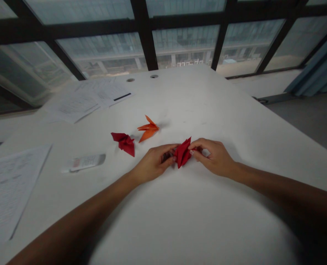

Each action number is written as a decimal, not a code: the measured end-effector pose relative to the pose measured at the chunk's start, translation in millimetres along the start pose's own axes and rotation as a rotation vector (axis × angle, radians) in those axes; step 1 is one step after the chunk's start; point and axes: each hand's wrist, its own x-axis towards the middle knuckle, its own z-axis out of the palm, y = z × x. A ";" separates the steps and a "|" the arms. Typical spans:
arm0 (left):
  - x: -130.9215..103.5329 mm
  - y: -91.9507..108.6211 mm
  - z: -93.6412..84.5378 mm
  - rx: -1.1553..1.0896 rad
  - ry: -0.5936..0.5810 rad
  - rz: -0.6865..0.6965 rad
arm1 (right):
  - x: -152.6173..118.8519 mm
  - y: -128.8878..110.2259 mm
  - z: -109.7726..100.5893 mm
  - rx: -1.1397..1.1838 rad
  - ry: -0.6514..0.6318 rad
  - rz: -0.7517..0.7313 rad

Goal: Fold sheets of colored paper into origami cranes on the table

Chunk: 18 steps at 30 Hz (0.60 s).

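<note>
Between my two hands is a red folded-paper figure [183, 152], held just over the white table [163, 213]. My left hand [156, 162] pinches its left side, with thumb and fingers bent around the edge. On the other side, my right hand [211, 154] grips the figure between thumb and forefinger. Part of the paper is hidden by my fingertips. Left of my hands lies a second red folded-paper figure [126, 143]. A little behind it rests an orange folded-paper figure [149, 128] with pointed, spread flaps.
A white remote-like device [87, 162] lies left of my left forearm. Printed sheets [77, 101] overlap at the back left, and a stack of paper [11, 187] sits at the near left. Dark-framed windows [144, 36] stand behind the table; a blue curtain [315, 70] hangs at right.
</note>
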 end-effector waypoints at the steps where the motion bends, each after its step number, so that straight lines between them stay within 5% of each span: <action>1: 0.0 -0.7 0.0 0.000 0.005 -0.003 | 1.1 -0.8 -1.0 -0.012 -0.002 -0.008; 18: -1.8 -5.4 4.5 -0.093 0.124 -0.049 | -0.5 3.1 1.4 0.172 0.049 0.174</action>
